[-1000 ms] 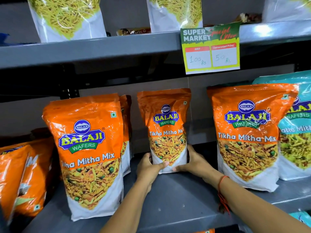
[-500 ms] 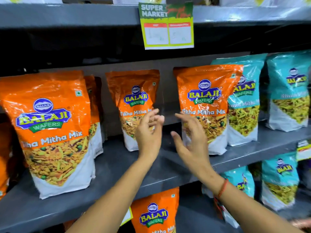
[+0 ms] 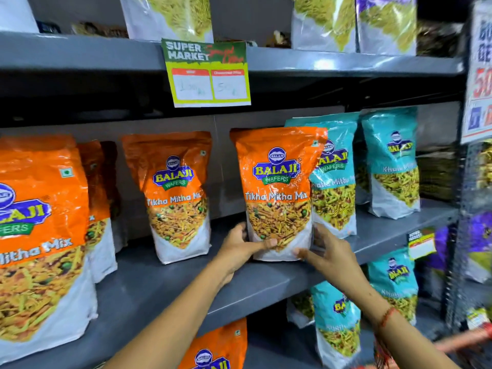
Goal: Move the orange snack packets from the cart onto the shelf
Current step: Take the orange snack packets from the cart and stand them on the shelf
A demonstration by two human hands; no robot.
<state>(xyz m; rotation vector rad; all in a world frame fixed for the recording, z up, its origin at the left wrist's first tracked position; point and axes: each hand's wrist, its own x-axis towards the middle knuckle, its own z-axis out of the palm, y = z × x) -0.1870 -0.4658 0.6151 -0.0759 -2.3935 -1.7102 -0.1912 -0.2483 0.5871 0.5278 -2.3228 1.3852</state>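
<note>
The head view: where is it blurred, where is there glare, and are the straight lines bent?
In the head view, the held orange packet shows white glare on its upper foil; the handwriting on the price sign is smeared and unreadable; the red bar at lower right is streaked by motion blur; the shelf edges bow toward the corners, as wide-angle lenses do.

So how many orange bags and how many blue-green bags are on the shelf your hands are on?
Orange bags: 4, namely far left, one behind it, middle, and the held orange bag between left hand and right hand.
Blue-green bags: 2.
Total: 6 in clear view; more may hide behind.
</note>
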